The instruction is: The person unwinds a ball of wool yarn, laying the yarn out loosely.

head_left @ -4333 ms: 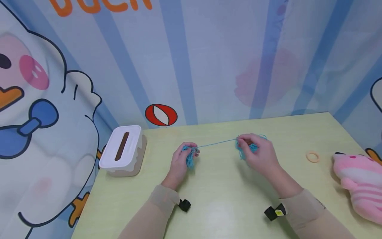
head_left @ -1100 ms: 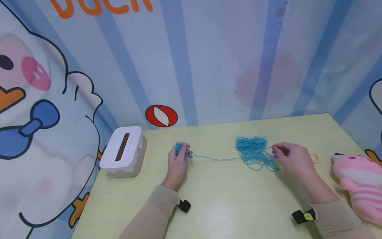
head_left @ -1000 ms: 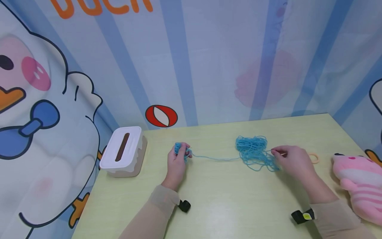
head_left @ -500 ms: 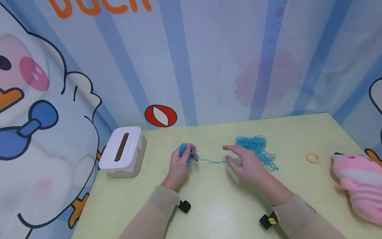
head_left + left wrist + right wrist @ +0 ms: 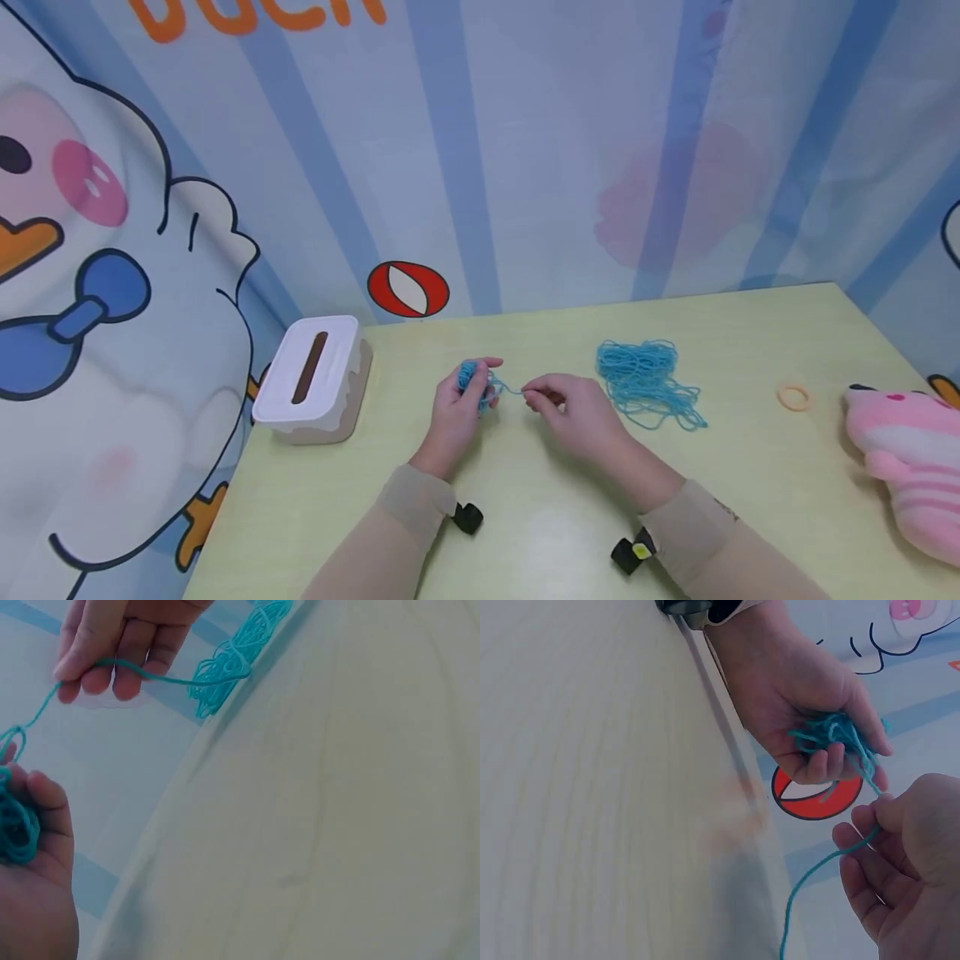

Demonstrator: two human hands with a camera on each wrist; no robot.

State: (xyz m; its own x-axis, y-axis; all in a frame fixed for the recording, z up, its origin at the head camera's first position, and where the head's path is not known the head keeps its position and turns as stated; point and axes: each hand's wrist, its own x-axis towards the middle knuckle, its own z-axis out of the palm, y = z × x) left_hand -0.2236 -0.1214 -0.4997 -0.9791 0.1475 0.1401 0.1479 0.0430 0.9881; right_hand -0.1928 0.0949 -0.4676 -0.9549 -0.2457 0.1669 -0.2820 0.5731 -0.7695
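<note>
My left hand [image 5: 452, 417] grips a small bundle of blue yarn [image 5: 832, 735], its fingers curled round the strands. A single strand runs from that bundle to my right hand [image 5: 577, 417], which pinches it between thumb and forefinger close to the left hand. From the pinch, the strand [image 5: 799, 889] hangs on toward the table in the right wrist view. It leads to a loose, looped pile of blue yarn [image 5: 645, 379] lying on the table, right of the right hand; the left wrist view shows this pile [image 5: 232, 664] too.
A white-lidded box [image 5: 311, 379] with a brown slot stands at the table's left. On the right lie a pale orange ring [image 5: 793, 398] and a pink plush toy [image 5: 911, 467]. A printed curtain [image 5: 540, 167] hangs behind the table [image 5: 540, 533].
The right hand lifted the yarn pile earlier, later pinched a strand at the pile's right side, then let go. It has since moved left and now pinches the strand near the left hand.
</note>
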